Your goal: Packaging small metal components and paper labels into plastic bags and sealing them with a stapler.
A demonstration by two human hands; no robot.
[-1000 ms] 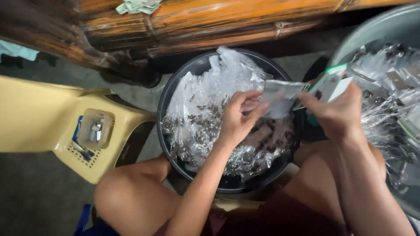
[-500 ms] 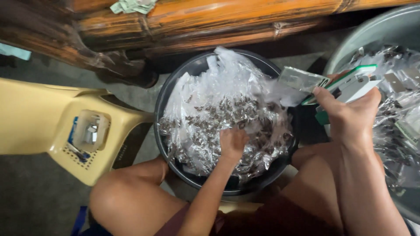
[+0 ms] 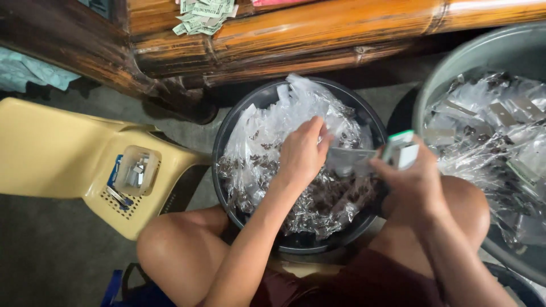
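1. Closed around a small white-and-green stapler-like tool, the right hand hovers at the right rim of the dark round tub.
2. Left hand sits over the middle of the tub, fingers curled and pinching one end of a small clear packet; whether the right thumb also touches it cannot be told.
3. The packet lies between the two hands, its long axis running left to right across the tub, its free end just beside the tool's mouth.
4. Below the hands, the tub holds a clear plastic liner heaped with small dark pieces.
5. Right of the tub stands a grey basin of filled packets; left of it, a yellow plastic chair bears a small clear box.
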